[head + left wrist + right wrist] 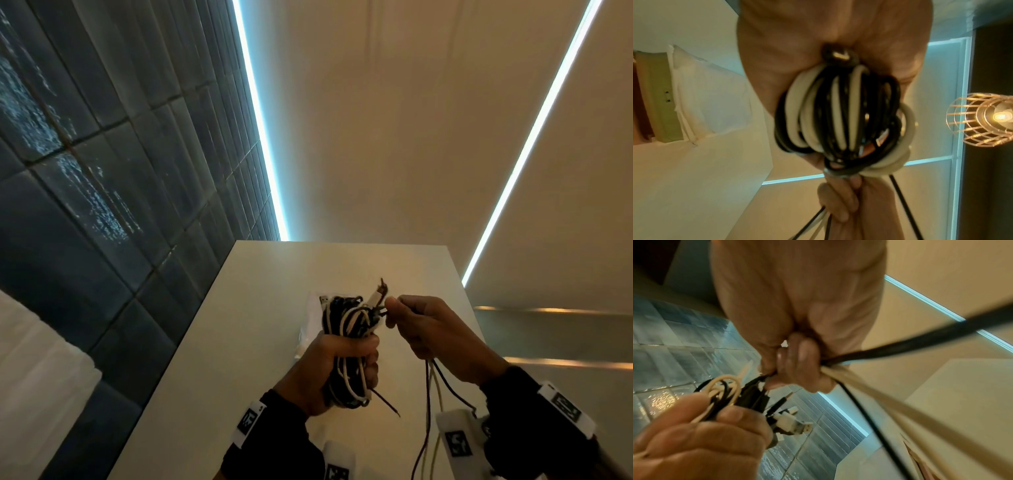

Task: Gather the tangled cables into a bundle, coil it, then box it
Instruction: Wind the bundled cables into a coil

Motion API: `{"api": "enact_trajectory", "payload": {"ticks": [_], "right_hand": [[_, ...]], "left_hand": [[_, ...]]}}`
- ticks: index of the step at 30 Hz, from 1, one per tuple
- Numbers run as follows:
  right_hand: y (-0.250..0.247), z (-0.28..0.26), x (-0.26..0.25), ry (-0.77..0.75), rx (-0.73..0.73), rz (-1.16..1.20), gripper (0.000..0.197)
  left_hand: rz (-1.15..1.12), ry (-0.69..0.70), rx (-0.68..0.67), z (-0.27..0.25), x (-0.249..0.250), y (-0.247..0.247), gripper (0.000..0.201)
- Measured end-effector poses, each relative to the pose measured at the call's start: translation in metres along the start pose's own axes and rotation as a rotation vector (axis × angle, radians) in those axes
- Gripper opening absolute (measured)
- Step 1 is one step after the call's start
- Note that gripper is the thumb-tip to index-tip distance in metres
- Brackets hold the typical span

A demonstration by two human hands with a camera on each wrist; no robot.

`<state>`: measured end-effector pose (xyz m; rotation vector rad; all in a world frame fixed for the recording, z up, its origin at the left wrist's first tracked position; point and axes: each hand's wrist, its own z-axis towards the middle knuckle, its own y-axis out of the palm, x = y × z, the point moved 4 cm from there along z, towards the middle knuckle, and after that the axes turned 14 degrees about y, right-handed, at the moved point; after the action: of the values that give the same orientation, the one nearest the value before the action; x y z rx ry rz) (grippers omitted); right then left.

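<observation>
The left hand holds the coiled bundle of black and white cables above the pale surface, its fingers curled tight round the loops. Just right, the right hand pinches the loose strands, which trail down toward the near edge.

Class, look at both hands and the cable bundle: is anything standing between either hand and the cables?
Nothing visible: the left hand grips the cable bundle directly, and the right hand pinches its loose strands.
</observation>
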<state>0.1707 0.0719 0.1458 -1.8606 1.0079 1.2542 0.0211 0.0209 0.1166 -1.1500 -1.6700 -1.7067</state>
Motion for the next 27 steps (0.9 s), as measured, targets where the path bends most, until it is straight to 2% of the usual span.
{"api": "enact_trajectory", "payload": {"ticks": [5, 7, 9, 12, 13, 17, 21, 23, 25, 27], "right_hand": [[-0.008, -0.012, 0.030, 0.056, -0.131, 0.179, 0.048], [-0.012, -0.016, 0.043, 0.090, -0.093, 0.255, 0.049], [-0.010, -0.020, 0.042, 0.070, 0.061, 0.287, 0.037], [0.003, -0.032, 0.015, -0.106, 0.452, 0.079, 0.021], [0.014, -0.036, 0.002, -0.191, 0.528, -0.033, 0.018], [0.058, -0.042, -0.020, -0.411, 0.535, -0.309, 0.015], [0.068, -0.034, -0.015, -0.487, 0.486, -0.551, 0.022], [0.071, -0.033, -0.014, -0.519, 0.472, -0.689, 0.027], [0.073, -0.034, -0.014, -0.546, 0.453, -0.777, 0.026], [0.070, -0.038, -0.016, -0.539, 0.433, -0.716, 0.016]], "left_hand": [[-0.165, 0.132, 0.104, -0.003, 0.020, -0.016, 0.005], [-0.193, 0.165, 0.153, -0.003, 0.023, -0.023, 0.004], [-0.187, 0.175, 0.208, -0.001, 0.020, -0.026, 0.002], [-0.123, 0.169, 0.288, 0.006, 0.007, -0.024, 0.017], [-0.118, 0.172, 0.308, 0.008, 0.003, -0.022, 0.024], [-0.130, 0.201, 0.305, 0.012, -0.001, -0.010, 0.038], [-0.213, 0.214, 0.281, 0.009, 0.004, 0.001, 0.033], [-0.136, 0.217, 0.283, 0.008, 0.006, 0.003, 0.027], [-0.004, 0.229, 0.335, 0.011, 0.011, 0.000, 0.016], [0.064, 0.269, 0.446, 0.019, 0.021, -0.007, 0.015]]}}
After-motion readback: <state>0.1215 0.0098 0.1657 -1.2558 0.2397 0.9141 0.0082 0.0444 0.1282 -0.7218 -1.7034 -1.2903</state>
